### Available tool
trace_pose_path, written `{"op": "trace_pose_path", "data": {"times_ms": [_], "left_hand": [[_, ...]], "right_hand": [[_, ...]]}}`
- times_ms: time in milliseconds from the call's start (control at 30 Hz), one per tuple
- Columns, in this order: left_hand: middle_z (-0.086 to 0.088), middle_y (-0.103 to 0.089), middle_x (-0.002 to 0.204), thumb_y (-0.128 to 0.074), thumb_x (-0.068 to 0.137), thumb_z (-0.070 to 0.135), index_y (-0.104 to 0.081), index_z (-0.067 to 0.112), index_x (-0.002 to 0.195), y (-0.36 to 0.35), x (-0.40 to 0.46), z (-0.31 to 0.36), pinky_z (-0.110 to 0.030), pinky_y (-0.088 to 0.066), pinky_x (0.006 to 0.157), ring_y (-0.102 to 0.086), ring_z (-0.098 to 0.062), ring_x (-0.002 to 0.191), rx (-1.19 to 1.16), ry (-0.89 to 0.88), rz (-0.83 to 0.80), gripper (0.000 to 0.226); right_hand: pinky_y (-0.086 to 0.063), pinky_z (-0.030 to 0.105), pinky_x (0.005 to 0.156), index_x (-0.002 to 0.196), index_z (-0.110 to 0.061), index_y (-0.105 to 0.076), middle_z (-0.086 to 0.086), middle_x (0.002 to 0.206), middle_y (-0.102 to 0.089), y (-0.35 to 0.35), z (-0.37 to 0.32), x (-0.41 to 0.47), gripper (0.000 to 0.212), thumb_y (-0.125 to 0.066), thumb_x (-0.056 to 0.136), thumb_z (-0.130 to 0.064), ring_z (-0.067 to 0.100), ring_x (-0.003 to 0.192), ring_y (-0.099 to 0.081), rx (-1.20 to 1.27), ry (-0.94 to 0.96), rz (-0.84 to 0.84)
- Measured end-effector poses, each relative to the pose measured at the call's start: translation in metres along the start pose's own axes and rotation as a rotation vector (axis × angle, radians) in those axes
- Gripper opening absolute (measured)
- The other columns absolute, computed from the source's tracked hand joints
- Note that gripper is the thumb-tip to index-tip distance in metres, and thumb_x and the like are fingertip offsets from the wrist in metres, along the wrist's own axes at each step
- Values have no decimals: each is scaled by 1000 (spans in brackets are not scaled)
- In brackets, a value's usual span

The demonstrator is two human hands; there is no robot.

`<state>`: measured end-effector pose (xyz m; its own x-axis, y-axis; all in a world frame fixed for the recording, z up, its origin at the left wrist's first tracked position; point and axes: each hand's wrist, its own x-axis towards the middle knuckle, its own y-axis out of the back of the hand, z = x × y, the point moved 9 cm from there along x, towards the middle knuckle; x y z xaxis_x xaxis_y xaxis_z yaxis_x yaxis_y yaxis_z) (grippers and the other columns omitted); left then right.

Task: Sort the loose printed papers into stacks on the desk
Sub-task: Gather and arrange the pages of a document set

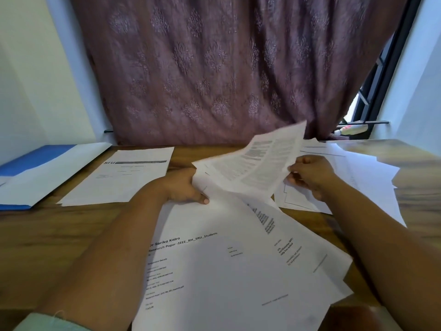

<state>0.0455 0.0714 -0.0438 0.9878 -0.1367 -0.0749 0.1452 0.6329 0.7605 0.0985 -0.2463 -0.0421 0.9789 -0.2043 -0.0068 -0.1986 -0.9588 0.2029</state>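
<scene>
Both hands grip a lifted printed sheet (257,161), left hand (188,187) at its left edge, right hand (310,174) at its right; sorted stack (119,177) lies leftward, nearer the left hand.

head view: single wide-angle camera, worn on the person's head | faced forward and down over the desk (71,235) | sat close above the near edge, forearms entering from the bottom corners | reached the far edge, curtain (214,68) behind | no second view to overlap
</scene>
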Motion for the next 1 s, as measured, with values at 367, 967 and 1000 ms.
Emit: {"op": "trace_pose_path", "data": {"times_ms": [367, 967, 1000], "left_hand": [[13, -63, 97, -88, 69, 11, -61, 31, 94, -3, 2, -2, -31, -47, 93, -60, -10, 95, -65, 14, -8, 41], [12, -68, 102, -80, 78, 6, -63, 33, 104, 23, -11, 23, -13, -51, 72, -65, -2, 92, -312, -172, 143, 42], [10, -70, 103, -80, 78, 4, -66, 30, 106, 27, -12, 25, -14, -52, 73, -67, -4, 93, -346, -200, 166, 41]], "right_hand": [[-56, 36, 91, 109, -19, -63, -6, 102, -71, 72, 2, 9, 38, -79, 75, -20, 15, 98, -66, 232, 115, 436], [-52, 31, 79, 99, -13, -61, 1, 98, -65, 40, -29, -3, 17, -46, 93, -19, 17, 90, -62, 143, 190, 204], [-47, 27, 73, 99, -9, -60, 1, 96, -63, 36, -37, -9, 18, -46, 94, -18, 13, 85, -58, 82, 252, 199]]}}
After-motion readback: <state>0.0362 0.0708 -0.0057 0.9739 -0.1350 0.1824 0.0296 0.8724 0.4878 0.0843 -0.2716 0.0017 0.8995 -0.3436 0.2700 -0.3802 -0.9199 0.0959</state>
